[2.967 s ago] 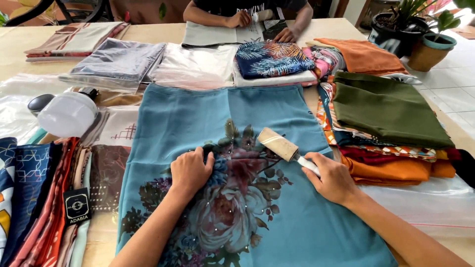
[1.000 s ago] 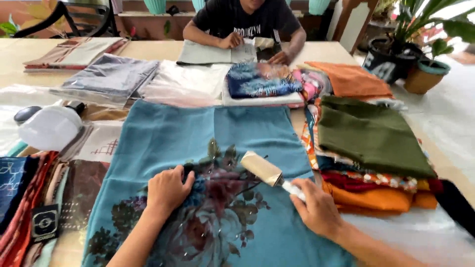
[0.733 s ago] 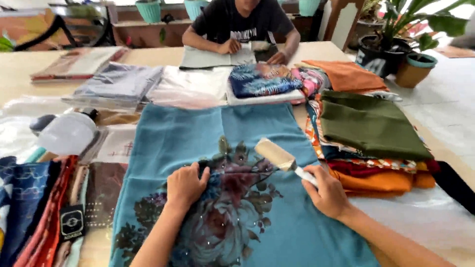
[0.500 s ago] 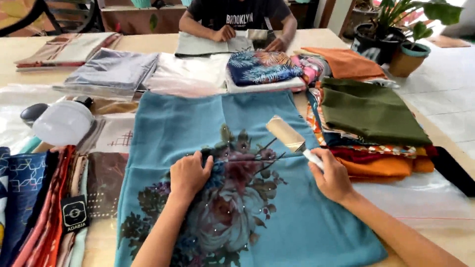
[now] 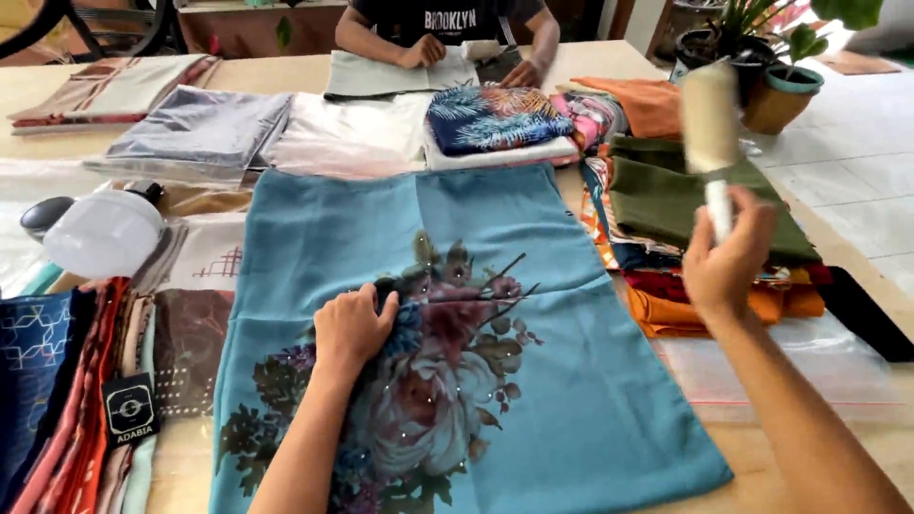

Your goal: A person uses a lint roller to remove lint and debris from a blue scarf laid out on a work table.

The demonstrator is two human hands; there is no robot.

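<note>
Pressing, left hand [image 5: 352, 328]: lay flat, fingers loose, on the blue floral-print cloth [image 5: 447, 343].
Right hand [image 5: 725, 262]: clamped round the cream-coloured lint roller [image 5: 710, 124], raised upright.

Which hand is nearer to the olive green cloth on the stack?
The right hand. It holds a lint roller raised in front of the green cloth's near edge. The left hand lies far off on the blue floral scarf.

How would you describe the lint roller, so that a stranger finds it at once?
Start at the blue floral cloth on the table, then look right, above the olive fabric. The lint roller is raised upright in the right hand: a pale cylinder on a white handle, unlike the flat fabrics around.
</note>
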